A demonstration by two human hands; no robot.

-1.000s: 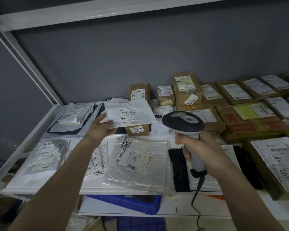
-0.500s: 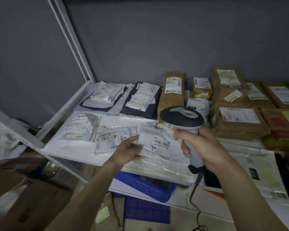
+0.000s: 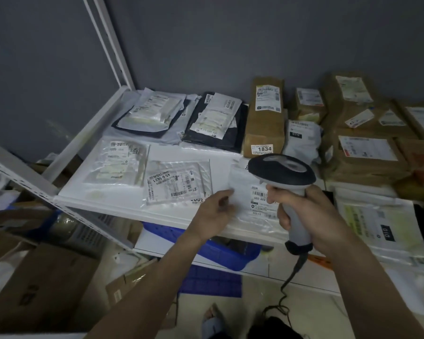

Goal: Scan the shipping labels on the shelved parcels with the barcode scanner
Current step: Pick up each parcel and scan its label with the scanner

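Observation:
My right hand [image 3: 306, 214] grips the handle of a grey and black barcode scanner [image 3: 283, 172], head pointing down over the shelf. Under it lies a white poly mailer [image 3: 245, 192] with a barcode label [image 3: 261, 196], near the front edge of the white shelf [image 3: 123, 204]. My left hand [image 3: 213, 211] holds the mailer's left edge with curled fingers. To the left lie a clear bag labelled 45-6-5621 [image 3: 179, 182] and another clear bag [image 3: 119, 162].
Black and grey mailers [image 3: 216, 118] lie at the back. A tall brown box marked 1834 [image 3: 264, 118] stands mid-shelf; several brown boxes [image 3: 362, 152] fill the right. A white upright post [image 3: 108, 40] bounds the left. A blue bin [image 3: 220, 250] sits below. The scanner cable [image 3: 289, 282] hangs down.
The white mailer, held up in the air by my left hand a second ago, now lies at the shelf's front. The view has swung left and down; the scanner stays over it.

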